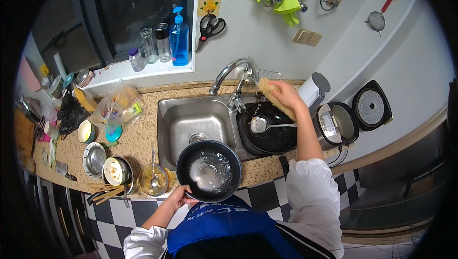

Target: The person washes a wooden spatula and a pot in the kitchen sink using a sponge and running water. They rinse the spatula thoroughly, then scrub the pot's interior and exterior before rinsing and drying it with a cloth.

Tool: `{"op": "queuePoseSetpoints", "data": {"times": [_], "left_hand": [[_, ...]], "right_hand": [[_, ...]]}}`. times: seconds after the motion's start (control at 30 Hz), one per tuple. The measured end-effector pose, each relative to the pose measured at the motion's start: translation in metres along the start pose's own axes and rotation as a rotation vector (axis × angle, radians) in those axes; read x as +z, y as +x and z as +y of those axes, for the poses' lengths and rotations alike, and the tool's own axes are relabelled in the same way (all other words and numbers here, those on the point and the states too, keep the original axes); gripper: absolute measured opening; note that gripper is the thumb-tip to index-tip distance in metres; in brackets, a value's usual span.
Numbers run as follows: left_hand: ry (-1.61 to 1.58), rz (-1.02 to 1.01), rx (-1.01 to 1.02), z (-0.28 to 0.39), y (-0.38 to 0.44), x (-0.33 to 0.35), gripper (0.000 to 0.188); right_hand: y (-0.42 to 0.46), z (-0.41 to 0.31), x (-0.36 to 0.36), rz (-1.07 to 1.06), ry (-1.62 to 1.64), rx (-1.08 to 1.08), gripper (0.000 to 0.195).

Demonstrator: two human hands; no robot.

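Observation:
My left hand point(181, 199) grips the near rim of a dark round pan point(209, 171) with some water in it, held over the front edge of the sink point(168, 126). Up and to the right, my right hand point(286, 96) holds a tan loofah-like scrubber point(273, 98) above a black wok point(272, 142). In the wok lies a metal spatula point(259, 125). The chrome faucet point(232, 69) stands behind the sink. Whether the pan has a handle is hidden.
Left of the sink are a glass bowl point(145, 183) with a spoon, stacked bowls point(113, 171), chopsticks point(107, 194), a cleaver point(64, 169) and a plastic bag point(121, 105). An open rice cooker point(334, 124) and a white kettle point(311, 90) stand at right. A soap bottle point(179, 42) is on the sill.

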State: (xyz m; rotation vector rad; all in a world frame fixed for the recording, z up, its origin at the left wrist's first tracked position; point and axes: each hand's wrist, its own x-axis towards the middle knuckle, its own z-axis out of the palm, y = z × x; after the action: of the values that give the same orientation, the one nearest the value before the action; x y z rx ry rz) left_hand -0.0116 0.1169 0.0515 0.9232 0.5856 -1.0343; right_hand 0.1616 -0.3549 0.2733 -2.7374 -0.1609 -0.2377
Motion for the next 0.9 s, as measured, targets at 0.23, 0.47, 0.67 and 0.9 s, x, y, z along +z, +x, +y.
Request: {"op": "queuePoseSetpoints", "data": {"times": [0.23, 0.47, 0.67, 0.9], "left_hand": [[-0.066, 0.117, 0.138, 0.024, -0.005, 0.028, 0.025], [-0.063, 0.315, 0.419, 0.065, 0.006, 0.057, 0.063], [0.429, 0.728, 0.978, 0.089, 0.038, 0.055, 0.089], [0.638, 0.905, 1.394, 0.13, 0.03, 0.06, 0.091]], "right_hand": [[0.032, 0.036, -0.024, 0.014, -0.183, 0.098, 0.035], [-0.032, 0.073, 0.01, -0.292, 0.171, 0.084, 0.038], [-0.073, 0.066, 0.103, -0.594, -0.233, 0.124, 0.045], [-0.047, 0.048, 0.156, -0.179, 0.385, 0.013, 0.044]]}}
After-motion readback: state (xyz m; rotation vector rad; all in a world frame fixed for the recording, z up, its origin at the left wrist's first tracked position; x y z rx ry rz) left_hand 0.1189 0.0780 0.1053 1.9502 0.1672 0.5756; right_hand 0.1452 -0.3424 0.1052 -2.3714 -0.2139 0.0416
